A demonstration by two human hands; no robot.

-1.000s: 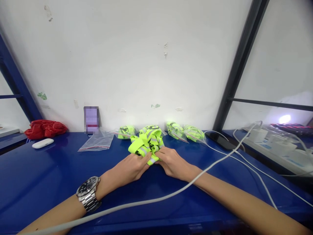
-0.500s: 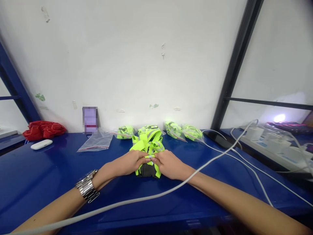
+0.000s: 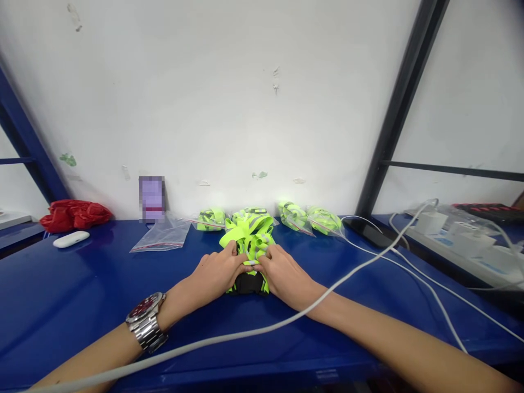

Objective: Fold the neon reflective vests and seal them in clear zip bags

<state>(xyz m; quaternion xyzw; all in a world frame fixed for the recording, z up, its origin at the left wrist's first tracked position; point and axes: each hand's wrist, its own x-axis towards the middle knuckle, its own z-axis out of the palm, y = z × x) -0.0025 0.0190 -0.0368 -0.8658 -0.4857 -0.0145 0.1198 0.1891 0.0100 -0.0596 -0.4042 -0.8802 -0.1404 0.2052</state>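
Note:
A bundle of neon-yellow reflective straps [image 3: 249, 237] with a black part at its near end lies on the blue table [image 3: 82, 295]. My left hand [image 3: 216, 272], a metal watch on its wrist, presses on the bundle's left side with curled fingers. My right hand [image 3: 284, 275] grips the bundle's right side, its fingertips meeting those of the left hand. Behind the bundle, several bagged yellow strap bundles [image 3: 309, 218] line the wall.
Empty clear zip bags [image 3: 161, 237] lie at the back left beside a small purple card [image 3: 152, 198]. A red cloth [image 3: 73, 214] and a white case [image 3: 71, 239] sit far left. White cables [image 3: 368, 262] cross the table; chargers on a power strip [image 3: 462, 240] stand at right.
Both hands have drawn the strap bundle in, turned it so its black part faces me, and pressed it down more compactly. The view has shifted slightly.

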